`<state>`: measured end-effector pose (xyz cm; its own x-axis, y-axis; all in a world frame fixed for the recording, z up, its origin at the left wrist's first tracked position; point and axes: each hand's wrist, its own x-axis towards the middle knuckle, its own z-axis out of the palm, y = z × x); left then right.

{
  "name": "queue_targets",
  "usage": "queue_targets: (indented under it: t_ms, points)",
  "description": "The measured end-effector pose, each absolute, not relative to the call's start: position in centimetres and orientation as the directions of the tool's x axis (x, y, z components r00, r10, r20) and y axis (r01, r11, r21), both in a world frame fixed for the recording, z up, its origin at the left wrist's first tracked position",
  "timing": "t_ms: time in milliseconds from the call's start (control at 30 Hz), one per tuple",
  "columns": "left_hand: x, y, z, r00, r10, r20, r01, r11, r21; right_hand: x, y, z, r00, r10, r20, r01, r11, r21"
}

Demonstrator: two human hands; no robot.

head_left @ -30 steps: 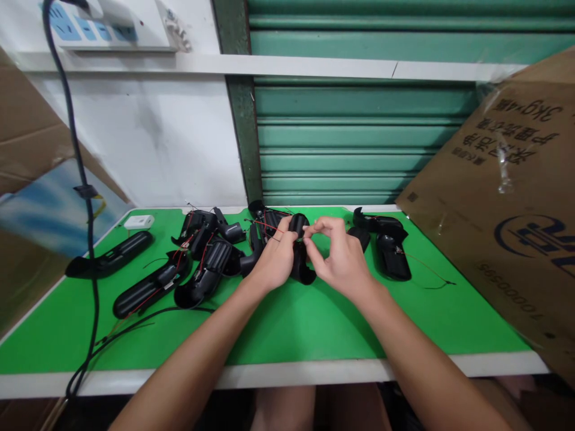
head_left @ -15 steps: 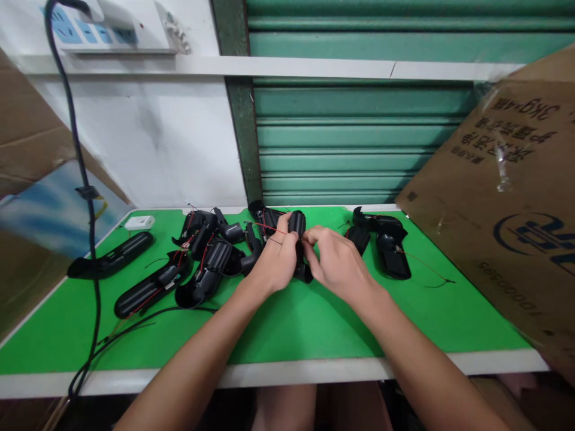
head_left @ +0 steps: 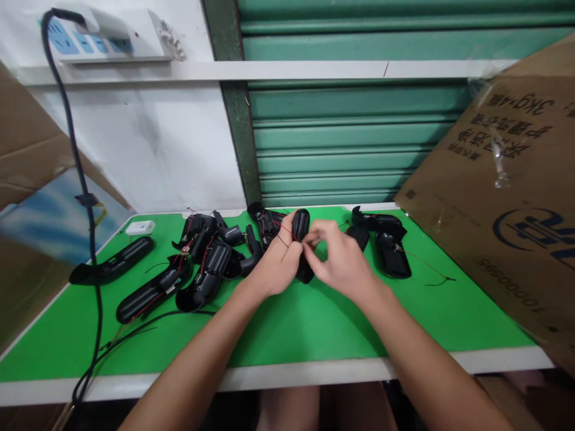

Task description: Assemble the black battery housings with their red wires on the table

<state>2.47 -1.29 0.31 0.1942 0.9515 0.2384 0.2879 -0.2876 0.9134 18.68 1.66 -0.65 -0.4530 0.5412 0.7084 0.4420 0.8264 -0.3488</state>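
Observation:
A black plastic housing is gripped in my left hand, its rounded end pointing up above my fingers. Thin red and dark wires run from it across the back of that hand. My right hand is pinched at the housing's right side, thumb and forefinger together close to my left thumb; whatever lies between those fingertips is too small to make out. The lower end of the housing shows beneath my hands, over the green table top.
Several black housings with wires lie to the left and behind my hands, others to the right. A black cable hangs across the left side. A white adapter lies back left. Cardboard boxes flank the table, one on the right.
The held housing has turned slightly, and the wires now lie lower across my left hand. My right hand's fingers have shifted and arch higher. The view has moved a little.

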Motion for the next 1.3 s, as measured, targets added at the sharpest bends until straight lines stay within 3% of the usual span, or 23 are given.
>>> queue_targets:
  t_ms: [167,367,1300]
  points:
    - [2.1,-0.8,0.3,0.215,0.963,0.164,0.161,-0.2,0.966,19.4,3.1,0.1,-0.229,0.698,0.678,0.287,0.715,-0.638]
    - [2.0,-1.0,0.1,0.26,0.946,0.192,0.176,-0.242,0.954,19.7,3.4,0.1,-0.485,0.773,0.408,0.067,0.498,-0.864]
    - [2.3,-1.1,0.2,0.316,0.905,0.284,0.385,-0.396,0.834,18.6,2.6,-1.1,-0.466,0.767,0.441,0.107,0.544,-0.832]
